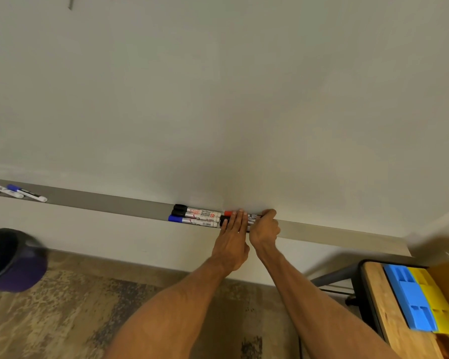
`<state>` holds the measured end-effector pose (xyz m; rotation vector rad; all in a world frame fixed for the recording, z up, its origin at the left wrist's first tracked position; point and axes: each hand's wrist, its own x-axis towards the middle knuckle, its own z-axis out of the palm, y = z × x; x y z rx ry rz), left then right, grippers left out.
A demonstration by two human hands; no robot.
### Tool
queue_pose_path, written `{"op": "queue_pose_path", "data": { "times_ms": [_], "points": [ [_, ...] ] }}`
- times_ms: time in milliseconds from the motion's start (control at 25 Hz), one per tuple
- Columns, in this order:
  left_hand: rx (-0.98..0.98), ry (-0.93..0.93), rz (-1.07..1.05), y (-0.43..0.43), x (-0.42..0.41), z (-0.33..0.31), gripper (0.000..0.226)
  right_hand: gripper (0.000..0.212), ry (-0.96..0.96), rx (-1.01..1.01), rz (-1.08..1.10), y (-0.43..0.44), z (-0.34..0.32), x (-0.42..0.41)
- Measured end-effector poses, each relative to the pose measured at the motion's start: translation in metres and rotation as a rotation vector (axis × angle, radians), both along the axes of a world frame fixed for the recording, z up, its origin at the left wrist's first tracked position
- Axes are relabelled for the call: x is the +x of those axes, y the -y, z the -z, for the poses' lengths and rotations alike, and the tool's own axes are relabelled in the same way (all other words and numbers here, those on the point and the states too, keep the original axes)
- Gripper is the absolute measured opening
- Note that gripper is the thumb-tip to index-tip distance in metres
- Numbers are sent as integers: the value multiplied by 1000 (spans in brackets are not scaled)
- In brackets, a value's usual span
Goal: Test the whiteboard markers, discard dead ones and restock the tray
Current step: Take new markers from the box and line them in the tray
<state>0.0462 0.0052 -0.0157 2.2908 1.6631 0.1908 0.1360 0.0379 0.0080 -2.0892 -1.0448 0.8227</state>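
A grey marker tray runs along the bottom of the whiteboard. Three markers with black and blue caps lie side by side on it. Just right of them lies a second bunch, with a red cap and a black cap showing. My left hand rests on that bunch with straight fingers. My right hand curls around the right ends of these markers. Their barrels are mostly hidden under both hands.
More markers lie at the tray's far left end. A dark purple bin stands on the floor at the left. At the lower right a wooden stool carries blue and yellow erasers beside a cardboard box.
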Motion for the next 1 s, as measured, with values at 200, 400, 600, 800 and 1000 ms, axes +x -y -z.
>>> {"op": "queue_pose_path", "data": {
  "times_ms": [200, 400, 600, 800, 1000],
  "points": [
    [-5, -39, -15, 0, 0, 3, 75, 23, 113, 10, -108, 8, -1, 0],
    [-4, -94, -39, 4, -1, 2, 73, 33, 314, -11, -264, 16, -1, 16],
    [2, -113, -82, 5, -1, -2, 72, 26, 267, 5, -303, 16, 3, 20],
    [-4, -127, -80, 3, -3, -6, 72, 31, 352, -12, -318, 19, -3, 20],
    [19, -97, -87, 0, -14, -11, 66, 32, 533, 56, -342, 24, -11, 21]
  ]
}}
